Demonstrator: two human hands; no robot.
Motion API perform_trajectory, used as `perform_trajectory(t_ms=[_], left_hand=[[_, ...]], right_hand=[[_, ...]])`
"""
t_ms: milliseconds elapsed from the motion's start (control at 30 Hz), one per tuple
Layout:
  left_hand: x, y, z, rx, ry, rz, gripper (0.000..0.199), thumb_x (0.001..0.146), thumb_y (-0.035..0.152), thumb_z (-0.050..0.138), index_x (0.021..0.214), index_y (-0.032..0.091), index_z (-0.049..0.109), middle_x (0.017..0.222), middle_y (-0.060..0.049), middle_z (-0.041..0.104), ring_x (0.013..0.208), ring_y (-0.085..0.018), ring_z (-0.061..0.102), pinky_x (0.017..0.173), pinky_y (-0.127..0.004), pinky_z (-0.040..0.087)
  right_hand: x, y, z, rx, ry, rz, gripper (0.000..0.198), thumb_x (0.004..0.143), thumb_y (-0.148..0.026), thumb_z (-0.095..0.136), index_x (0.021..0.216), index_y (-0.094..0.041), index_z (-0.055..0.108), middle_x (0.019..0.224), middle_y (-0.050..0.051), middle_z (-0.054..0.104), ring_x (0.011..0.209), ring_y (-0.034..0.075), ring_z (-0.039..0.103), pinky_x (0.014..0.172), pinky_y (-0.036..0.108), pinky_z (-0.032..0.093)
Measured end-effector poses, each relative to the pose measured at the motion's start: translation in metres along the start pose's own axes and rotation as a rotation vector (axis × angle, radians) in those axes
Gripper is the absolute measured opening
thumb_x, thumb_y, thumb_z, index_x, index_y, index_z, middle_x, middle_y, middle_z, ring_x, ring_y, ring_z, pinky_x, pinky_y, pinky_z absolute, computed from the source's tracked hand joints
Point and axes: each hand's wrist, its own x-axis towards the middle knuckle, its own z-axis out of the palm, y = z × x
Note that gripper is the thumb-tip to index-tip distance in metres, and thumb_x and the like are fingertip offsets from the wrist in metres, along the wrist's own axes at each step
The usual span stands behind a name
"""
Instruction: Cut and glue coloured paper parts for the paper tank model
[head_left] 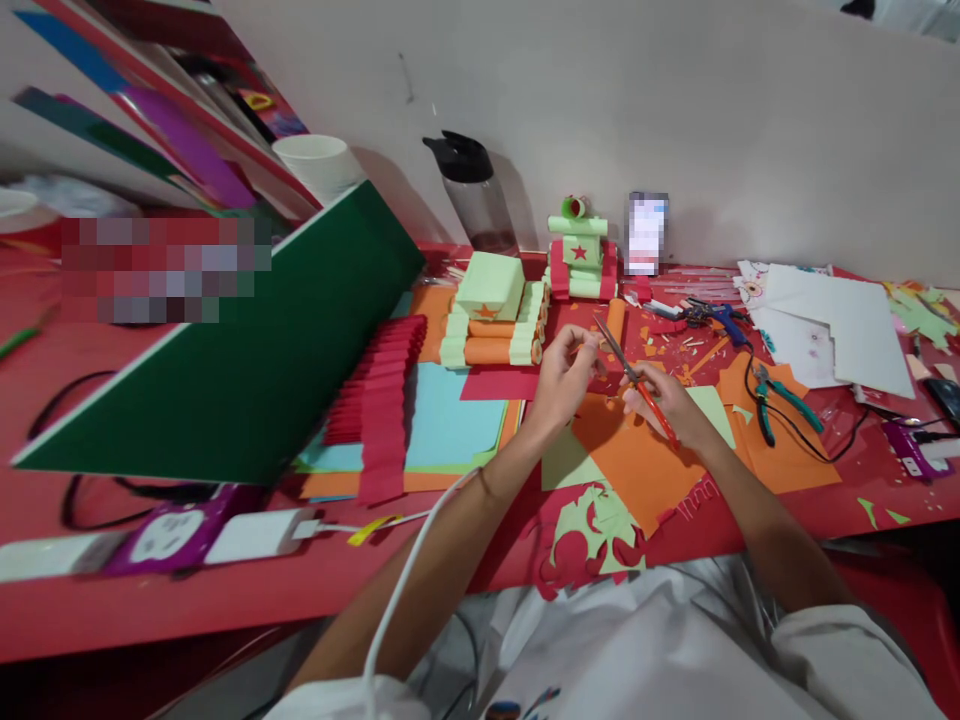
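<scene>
My right hand (pixel 664 400) is closed on a pair of scissors (pixel 651 392) with red handles, the blades pointing up and left. Close to the scissor tip, my left hand (pixel 566 375) has its fingers curled in a pinch; anything between them is too small to make out. Below both hands lie orange paper (pixel 637 465) and cut scraps of light green paper (pixel 596 525). Just behind them stand a tank-like model of rolled orange and green paper (pixel 491 310) and a smaller green and red paper model (pixel 581 250) with a red star. An orange paper roll (pixel 616 322) is beside the blades.
Pliers (pixel 784 400) and a blue glue gun (pixel 727 322) lie to the right, near white board pieces (pixel 862 320). A water bottle (pixel 480 195) and a phone (pixel 646 235) stand at the wall. A green board (pixel 247 370) leans at left; a white cable (pixel 420 580) crosses my left arm.
</scene>
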Motion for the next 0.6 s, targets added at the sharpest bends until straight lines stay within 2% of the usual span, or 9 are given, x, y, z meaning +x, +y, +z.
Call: perform_trajectory(t_ms=[133, 600], left_hand=[[0.0004, -0.0010, 0.0001, 0.012, 0.002, 0.008, 0.026, 0.095, 0.042, 0.064, 0.084, 0.023, 0.050, 0.072, 0.004, 0.058, 0.058, -0.011, 0.055, 0.061, -0.025, 0.047], [-0.0007, 0.0001, 0.0004, 0.022, -0.004, 0.020, 0.028, 0.096, 0.044, 0.066, 0.084, 0.023, 0.052, 0.071, 0.004, 0.057, 0.059, -0.011, 0.057, 0.059, -0.026, 0.045]], right_hand=[[-0.0006, -0.0035, 0.0017, 0.032, 0.001, 0.018, 0.034, 0.093, -0.054, 0.071, 0.102, -0.024, 0.061, 0.076, -0.002, 0.065, 0.060, 0.013, 0.059, 0.049, 0.020, 0.041], [0.0007, -0.0008, 0.0021, 0.055, 0.002, 0.038, 0.034, 0.093, -0.056, 0.071, 0.102, -0.024, 0.063, 0.075, -0.003, 0.067, 0.054, 0.010, 0.057, 0.047, 0.019, 0.045]])
